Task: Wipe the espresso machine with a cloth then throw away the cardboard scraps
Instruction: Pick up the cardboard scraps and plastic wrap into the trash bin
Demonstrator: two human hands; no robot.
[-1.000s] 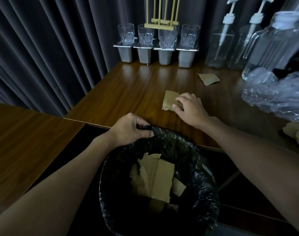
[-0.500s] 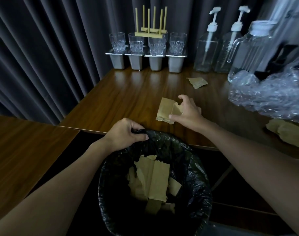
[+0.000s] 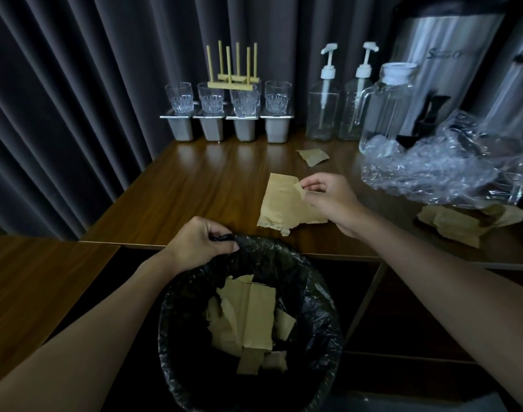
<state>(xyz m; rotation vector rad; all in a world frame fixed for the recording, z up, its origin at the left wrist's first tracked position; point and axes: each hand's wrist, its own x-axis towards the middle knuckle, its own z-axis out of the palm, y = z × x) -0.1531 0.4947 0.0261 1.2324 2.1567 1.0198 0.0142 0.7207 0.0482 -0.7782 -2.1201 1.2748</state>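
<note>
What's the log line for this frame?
phase: binning | left hand: grips bin liner rim | right hand: pinches cardboard scrap over table | more scraps on table

Both forearms are showing bare along their whole visible length, ending in the bare left hand (image 3: 199, 242) and right hand (image 3: 333, 200).

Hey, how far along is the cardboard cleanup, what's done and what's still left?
Done: several scraps lie in the bin liner. In hand: the right hand pinches a large scrap while the left hand grips the liner's rim. Left: a small scrap near the pump bottles and a pile by the plastic wrap. Wiping can't be judged from here.
</note>
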